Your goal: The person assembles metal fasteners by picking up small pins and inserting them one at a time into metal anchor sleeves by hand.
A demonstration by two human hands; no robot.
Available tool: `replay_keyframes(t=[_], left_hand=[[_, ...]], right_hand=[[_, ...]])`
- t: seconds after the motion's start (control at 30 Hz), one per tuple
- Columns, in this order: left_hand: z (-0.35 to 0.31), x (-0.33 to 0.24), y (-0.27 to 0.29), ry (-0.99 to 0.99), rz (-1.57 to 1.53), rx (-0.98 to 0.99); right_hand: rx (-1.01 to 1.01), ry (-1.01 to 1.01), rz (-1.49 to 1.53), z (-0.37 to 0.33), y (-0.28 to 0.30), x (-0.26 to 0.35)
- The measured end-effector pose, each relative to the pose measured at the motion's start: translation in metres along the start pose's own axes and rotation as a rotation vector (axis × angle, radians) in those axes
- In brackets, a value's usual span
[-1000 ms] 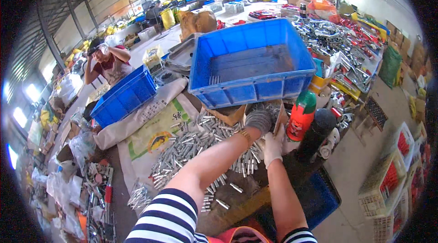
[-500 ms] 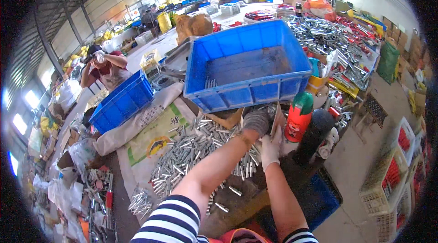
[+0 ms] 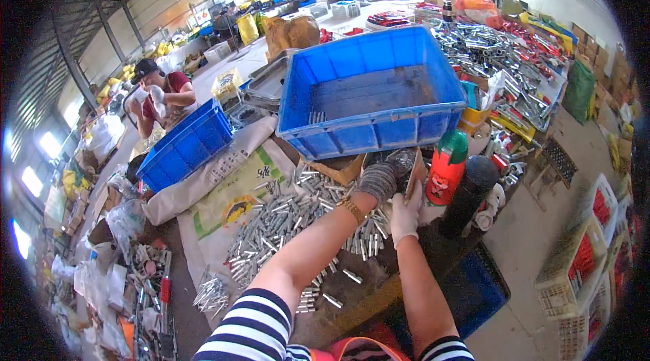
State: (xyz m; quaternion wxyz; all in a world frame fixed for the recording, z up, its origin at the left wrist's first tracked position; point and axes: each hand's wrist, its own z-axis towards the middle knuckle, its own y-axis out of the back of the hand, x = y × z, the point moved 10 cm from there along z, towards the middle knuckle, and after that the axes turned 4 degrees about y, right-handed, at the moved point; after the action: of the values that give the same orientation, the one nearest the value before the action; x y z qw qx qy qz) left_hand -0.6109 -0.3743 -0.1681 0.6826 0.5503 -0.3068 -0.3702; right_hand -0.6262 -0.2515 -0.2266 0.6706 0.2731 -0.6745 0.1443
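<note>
My left hand [image 3: 379,181], in a grey knitted glove, reaches into an open cardboard box [image 3: 340,171] at the front of a large blue bin. Its fingers are hidden inside, near dark, shiny contents [image 3: 402,160] that I cannot make out. My right hand [image 3: 405,215], in a white glove, is closed on the upright brown cardboard flap [image 3: 418,173] at the box's right side. Left of my hands, many small silver metal pins [image 3: 271,232] lie in a loose heap on a printed woven sack [image 3: 217,202].
The large blue bin [image 3: 372,132] stands just beyond my hands, with a smaller blue bin [image 3: 186,147] to its left. A red bottle with a green cap [image 3: 445,170] and a black cylinder [image 3: 468,197] stand right. One co-worker [image 3: 162,93] is at far left.
My left wrist has turned a little, so a gold watch band now shows. My right hand stays at the cardboard flap. The co-worker's head has lifted and the gloved hands have shifted.
</note>
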Motion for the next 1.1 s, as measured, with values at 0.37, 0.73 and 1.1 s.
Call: replay_keyframes(t=[0.37, 0.73, 1.1], left_hand=[[-0.023, -0.009, 0.031, -0.124, -0.434, -0.084], [-0.093, 0.015, 0.047, 0.004, -0.607, -0.044], [-0.262, 0.062, 0.171, 0.155, -0.579, -0.178]], right_hand=[[-0.078, 0.152, -0.013, 0.01, 0.007, -0.009], [-0.169, 0.307, -0.049, 0.006, 0.0, -0.014], [-0.176, 0.37, 0.052, 0.022, 0.004, -0.011]])
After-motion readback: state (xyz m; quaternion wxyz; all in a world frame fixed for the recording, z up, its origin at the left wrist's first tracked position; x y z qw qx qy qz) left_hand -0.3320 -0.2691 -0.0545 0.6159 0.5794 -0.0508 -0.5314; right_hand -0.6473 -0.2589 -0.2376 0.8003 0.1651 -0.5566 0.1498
